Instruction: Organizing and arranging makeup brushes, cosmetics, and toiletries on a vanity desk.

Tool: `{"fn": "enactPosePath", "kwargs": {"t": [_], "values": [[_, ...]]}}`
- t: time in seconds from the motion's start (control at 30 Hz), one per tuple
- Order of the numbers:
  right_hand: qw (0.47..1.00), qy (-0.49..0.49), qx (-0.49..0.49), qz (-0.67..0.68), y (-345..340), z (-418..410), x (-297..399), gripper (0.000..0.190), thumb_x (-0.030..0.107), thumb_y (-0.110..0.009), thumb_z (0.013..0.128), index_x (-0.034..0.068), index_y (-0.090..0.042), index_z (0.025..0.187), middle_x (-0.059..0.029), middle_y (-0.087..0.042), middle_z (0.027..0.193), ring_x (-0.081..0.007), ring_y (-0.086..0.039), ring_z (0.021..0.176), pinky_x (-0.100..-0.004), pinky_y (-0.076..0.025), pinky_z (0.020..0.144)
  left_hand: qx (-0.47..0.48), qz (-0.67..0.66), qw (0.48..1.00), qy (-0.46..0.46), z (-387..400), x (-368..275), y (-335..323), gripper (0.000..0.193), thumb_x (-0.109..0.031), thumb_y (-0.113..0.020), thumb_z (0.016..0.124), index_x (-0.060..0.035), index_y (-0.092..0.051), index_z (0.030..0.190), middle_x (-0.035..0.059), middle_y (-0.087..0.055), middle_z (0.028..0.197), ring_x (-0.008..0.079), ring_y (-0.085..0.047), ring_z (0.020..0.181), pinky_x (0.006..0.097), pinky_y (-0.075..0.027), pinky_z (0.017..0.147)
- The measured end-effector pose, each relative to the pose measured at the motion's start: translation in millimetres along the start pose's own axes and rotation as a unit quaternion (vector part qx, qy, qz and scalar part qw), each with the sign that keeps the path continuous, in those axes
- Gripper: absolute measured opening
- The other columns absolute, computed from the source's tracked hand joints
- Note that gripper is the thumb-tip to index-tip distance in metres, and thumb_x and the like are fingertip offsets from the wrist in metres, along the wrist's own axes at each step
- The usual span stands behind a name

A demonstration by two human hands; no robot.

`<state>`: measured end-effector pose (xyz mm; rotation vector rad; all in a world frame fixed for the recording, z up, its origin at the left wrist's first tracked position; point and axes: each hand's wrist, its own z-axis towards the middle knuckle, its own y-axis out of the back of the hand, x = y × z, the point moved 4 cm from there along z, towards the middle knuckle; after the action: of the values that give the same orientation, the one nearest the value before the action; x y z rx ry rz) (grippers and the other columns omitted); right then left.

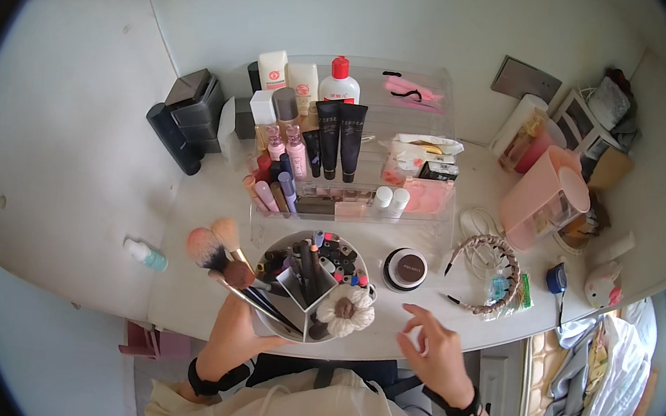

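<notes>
My left hand (239, 327) rests against the near left side of a round white divided organizer (306, 325), its thumb along the rim. Makeup brushes (230, 250) lean out of the organizer's left side. Dark pencils (310, 263) stand in its middle section, and several marker-like pens (345, 257) with coloured ends fill the far side. A white crocheted flower (346, 311) sits at its near right. Over the table's front edge, right of the organizer, my right hand (435, 348) is held with fingers apart. A round jar with a dark lid (410, 268) stands just beyond it.
A clear tiered acrylic rack (356, 219) holding tubes and bottles stands behind. To the right are a braided headband (511, 275), white cable (477, 223), a pink container (538, 199) and a blue tape measure (557, 278). A small bottle (148, 254) lies at left, below black drawers (196, 111).
</notes>
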<state>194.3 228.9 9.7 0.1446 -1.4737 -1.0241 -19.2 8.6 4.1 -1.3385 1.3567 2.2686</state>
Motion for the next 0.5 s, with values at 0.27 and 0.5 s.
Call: {"fn": "enactPosePath", "kwargs": {"t": [0.27, 0.5], "values": [[0.998, 0.051, -0.039, 0.021, -37, -9, 7, 0.067, 0.009, -0.07, 0.08, -0.003, -0.04, 0.138, -0.0107, -0.061, 0.099, -0.0193, -0.054, 0.055, -0.0321, -0.046, 0.052, 0.034, 0.095, 0.992, -0.073, 13, -22, -20, 0.078, -0.031, -0.088, 0.064, 0.0039, -0.05, 0.121, 0.0251, -0.055, 0.119, 0.0444, -0.052, 0.11, 0.0482, -0.043, 0.093], [0.998, 0.012, -0.054, 0.042, -39, -12, -5, 0.068, 0.01, -0.071, 0.079, -0.005, -0.04, 0.138, -0.0096, -0.062, 0.096, -0.0174, -0.054, 0.057, -0.0309, -0.046, 0.053, 0.052, 0.122, 0.989, -0.07, 18, -28, -32, 0.081, -0.032, -0.085, 0.068, 0.0065, -0.046, 0.127, 0.0294, -0.05, 0.127, 0.0483, -0.047, 0.119, 0.0494, -0.04, 0.1]]}}
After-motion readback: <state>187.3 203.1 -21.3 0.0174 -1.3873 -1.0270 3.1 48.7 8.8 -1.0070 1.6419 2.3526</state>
